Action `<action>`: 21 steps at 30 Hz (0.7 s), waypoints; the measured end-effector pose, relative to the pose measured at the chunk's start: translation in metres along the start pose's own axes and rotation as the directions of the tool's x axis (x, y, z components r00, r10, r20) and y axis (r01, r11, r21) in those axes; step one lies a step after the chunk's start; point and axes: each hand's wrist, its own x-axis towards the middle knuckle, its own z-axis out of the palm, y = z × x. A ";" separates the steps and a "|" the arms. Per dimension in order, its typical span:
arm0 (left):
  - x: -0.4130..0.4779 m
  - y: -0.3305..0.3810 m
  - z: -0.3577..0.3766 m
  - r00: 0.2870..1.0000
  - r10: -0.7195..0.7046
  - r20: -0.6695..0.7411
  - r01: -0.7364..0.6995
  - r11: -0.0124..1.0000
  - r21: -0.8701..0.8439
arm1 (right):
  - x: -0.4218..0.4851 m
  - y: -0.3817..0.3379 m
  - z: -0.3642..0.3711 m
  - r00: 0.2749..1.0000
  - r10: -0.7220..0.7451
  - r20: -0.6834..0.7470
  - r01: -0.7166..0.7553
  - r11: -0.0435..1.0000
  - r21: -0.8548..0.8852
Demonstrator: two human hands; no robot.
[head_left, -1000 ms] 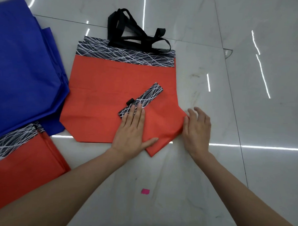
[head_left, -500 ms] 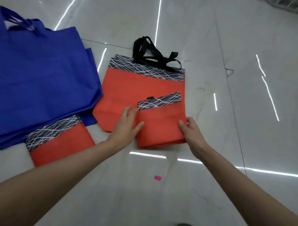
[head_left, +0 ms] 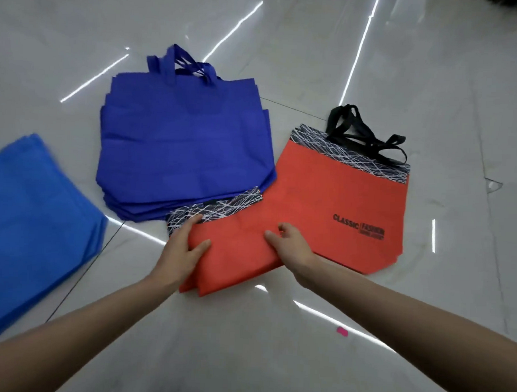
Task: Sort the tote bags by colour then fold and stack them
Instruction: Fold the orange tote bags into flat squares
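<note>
- The left hand (head_left: 181, 249) is lying flat on the left part of the folded orange bag (head_left: 237, 255). Its fingers are reaching straight onto the black-and-white band (head_left: 218, 211) and its thumb is spreading out over the orange cloth.
- The right hand (head_left: 290, 245) is resting on the bag's right part with its thumb stretching left and its fingers curling. I cannot tell whether it is gripping the cloth.
- The folded orange bag is lying on the floor (head_left: 274, 359) between the two hands, and its right side is overlapping the near left corner of the unfolded orange bag (head_left: 340, 196).
- That unfolded bag is lying flat, with its black handles (head_left: 363, 135) pointing away from the person.
- The dark blue stack (head_left: 182, 151) is sitting just behind the folded bag, touching its band.
- The light blue stack (head_left: 33, 227) is lying well apart at the left.
- A pink scrap (head_left: 342, 331) is lying on the floor near the right forearm.
</note>
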 end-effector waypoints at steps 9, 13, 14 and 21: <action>0.002 -0.007 -0.002 0.958 -0.150 -0.243 0.237 0.892 0.386 | 0.036 -0.002 0.048 0.997 0.031 0.067 0.000 0.907 -0.420; 0.015 -0.017 0.007 0.979 0.120 -0.164 0.038 0.682 0.730 | 0.043 0.005 0.051 0.996 -0.020 0.086 0.062 0.858 -0.510; 0.019 -0.022 0.011 0.973 0.218 -0.073 -0.087 0.641 0.762 | 0.044 0.007 0.052 0.996 -0.034 0.082 0.071 0.862 -0.502; 0.033 -0.043 0.025 0.935 0.248 0.254 -0.348 0.497 0.795 | 0.038 0.026 0.056 0.948 -0.317 0.001 0.221 0.657 -0.721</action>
